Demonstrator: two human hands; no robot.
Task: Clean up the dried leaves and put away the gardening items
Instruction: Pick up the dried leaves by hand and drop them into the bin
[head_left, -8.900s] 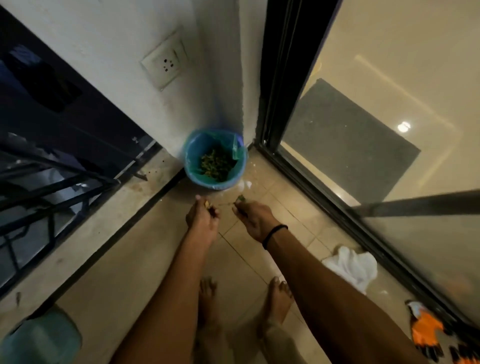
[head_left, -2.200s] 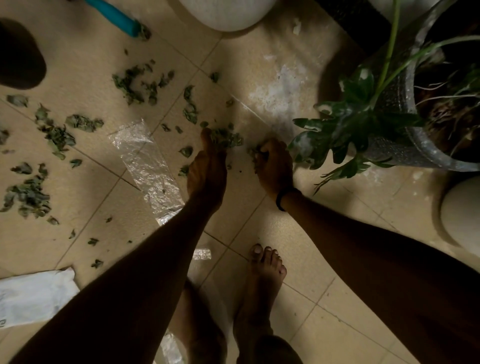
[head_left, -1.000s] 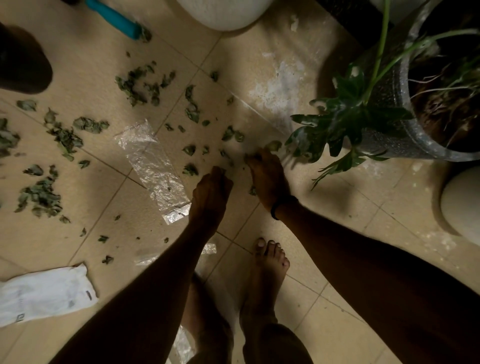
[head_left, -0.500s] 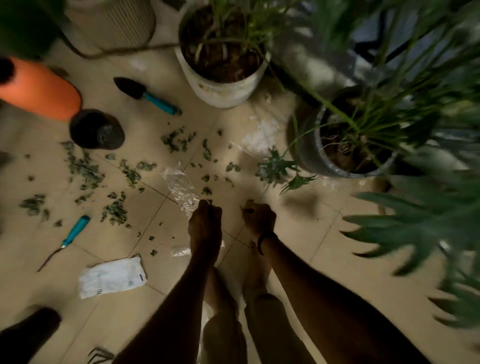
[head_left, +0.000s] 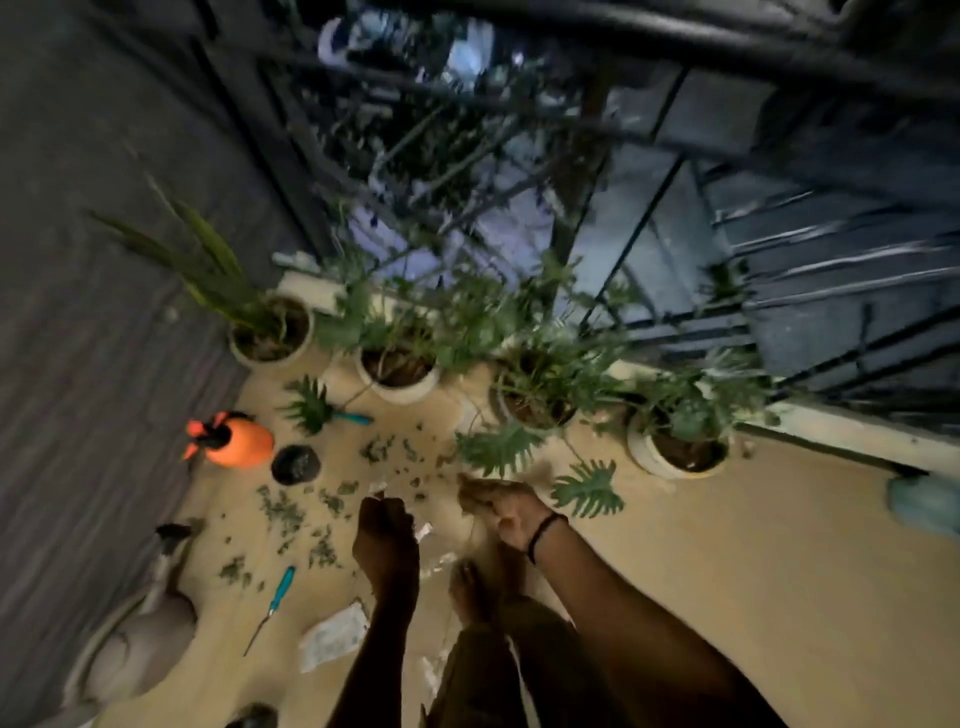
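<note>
**Balcony floor strewn with leaves, both hands low over the tiles**

Tan tiling ran along a dark metal railing, with a row of pale pots holding green plants set against its base. Dried leaves lay scattered over the floor between the pots and the person's bare foot, thickest to the left of the hands. An orange spray bottle stood near the left wall, just beside a small black round pot. A teal-handled tool lay among the nearer leaves, and a white packet lay close by it. A second teal handle showed near the pots, partly under a leaf.

The left hand was balled with fingers curled in; whatever it held, if anything, was hidden. The right hand, with a black wristband, was smeared by motion, so I could not tell its grip. A scrap of clear plastic lay between the two hands.
</note>
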